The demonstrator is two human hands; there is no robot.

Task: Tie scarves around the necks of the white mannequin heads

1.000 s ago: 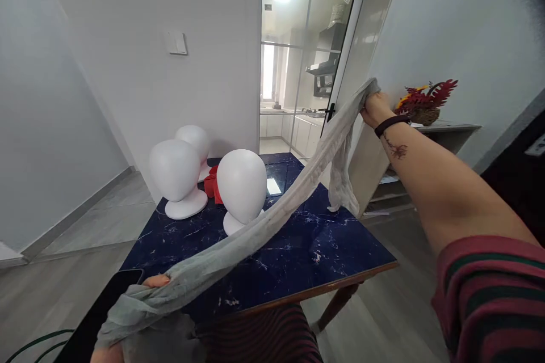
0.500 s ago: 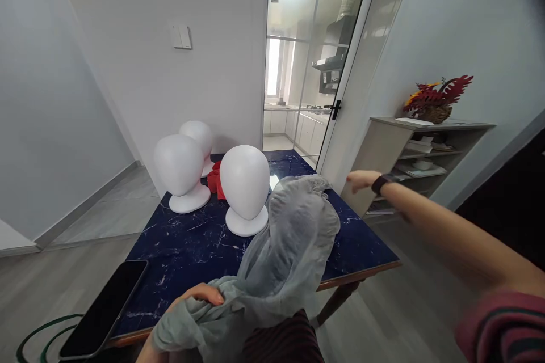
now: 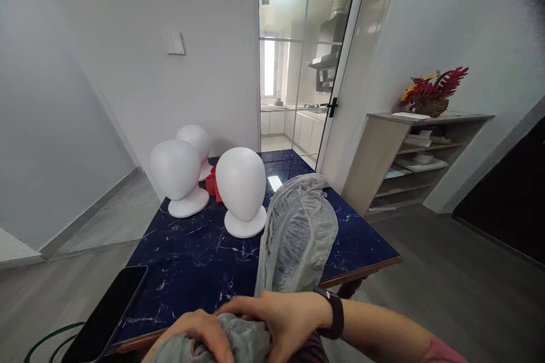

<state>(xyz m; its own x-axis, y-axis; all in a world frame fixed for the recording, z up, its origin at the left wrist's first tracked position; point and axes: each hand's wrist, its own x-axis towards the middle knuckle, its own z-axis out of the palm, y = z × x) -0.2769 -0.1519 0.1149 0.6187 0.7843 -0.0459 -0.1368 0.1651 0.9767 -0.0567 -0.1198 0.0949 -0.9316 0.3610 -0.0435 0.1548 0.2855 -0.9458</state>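
A thin grey-green scarf (image 3: pixel 304 227) lies across the right part of the dark blue marbled table (image 3: pixel 191 266), and its near end is bunched up at the table's front edge. My left hand (image 3: pixel 202 329) is closed round that bunched cloth. From the other side my right hand (image 3: pixel 285 317), with a black band on its wrist, grips the same bundle; some of its fingertips are hidden. Beyond the scarf stands a white mannequin head (image 3: pixel 240 187). Two more heads stand at the left, one in front (image 3: pixel 175 173) and one behind it (image 3: pixel 195 144).
Red cloth (image 3: pixel 213 184) lies between the heads. A black phone (image 3: pixel 108 315) is at the table's near left corner, with a green cord (image 3: pixel 53 332) beside it. Behind is a glass door (image 3: pixel 293 68). To the right stands a shelf (image 3: pixel 385 153) with a flower basket (image 3: pixel 432 103).
My right arm has come in from the far right, and that hand is now on the bunched scarf beside my left hand. The view has shifted slightly.
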